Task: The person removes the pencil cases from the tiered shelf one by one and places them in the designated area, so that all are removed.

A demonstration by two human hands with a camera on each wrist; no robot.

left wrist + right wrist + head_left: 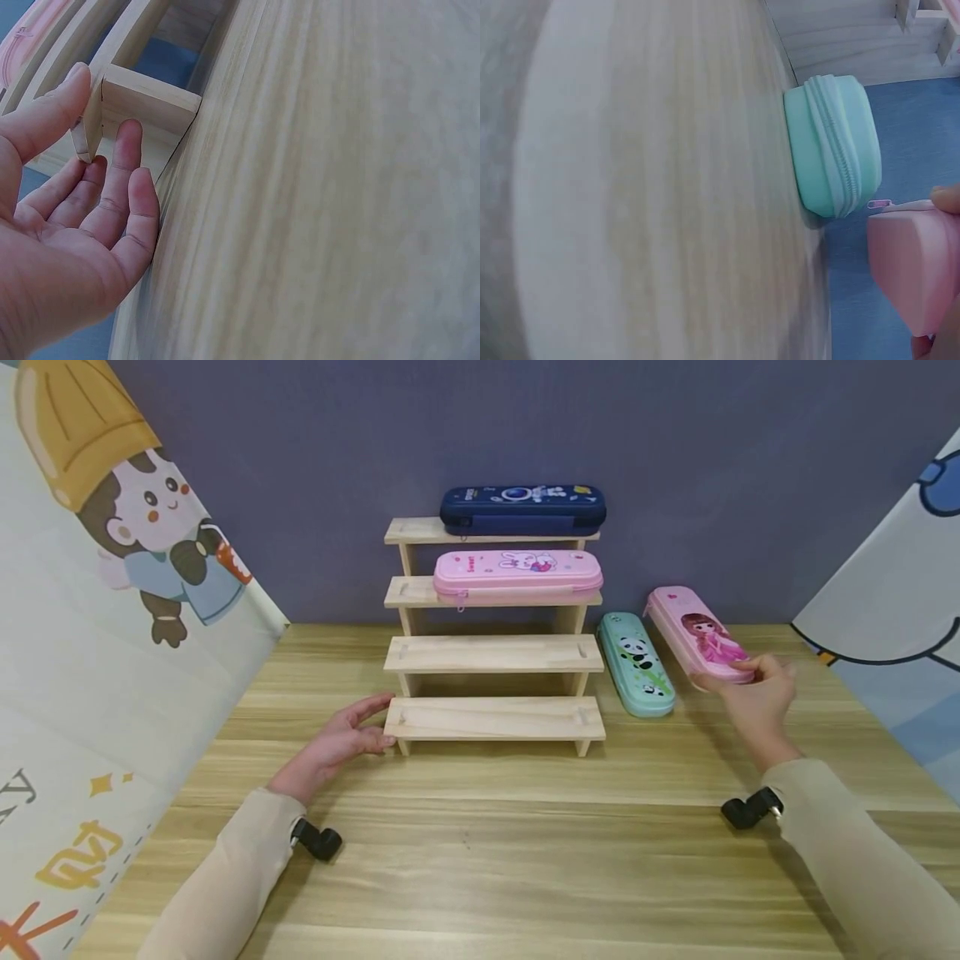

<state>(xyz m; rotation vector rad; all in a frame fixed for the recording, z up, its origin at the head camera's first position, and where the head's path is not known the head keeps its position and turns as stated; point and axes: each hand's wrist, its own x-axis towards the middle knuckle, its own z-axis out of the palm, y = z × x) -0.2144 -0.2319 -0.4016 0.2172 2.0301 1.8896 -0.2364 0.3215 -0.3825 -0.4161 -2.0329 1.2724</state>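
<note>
Two hands working: my right hand (pixel 757 693) pinches the light, stiff pink pencil case (pixel 697 633) by its near end; my left hand (pixel 341 739) rests open against the wooden rack (pixel 495 718).

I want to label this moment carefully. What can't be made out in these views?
- Right hand: the right wrist view cuts it off at the edge, so its grip on the pink girl pencil case shows only from the head view.
- Green panda pencil case: only its zipped end shows there.
- Navy pencil case: print too small to read.
- Left hand: on the wooden step shelf; upper steps blurred, cropped.
</note>
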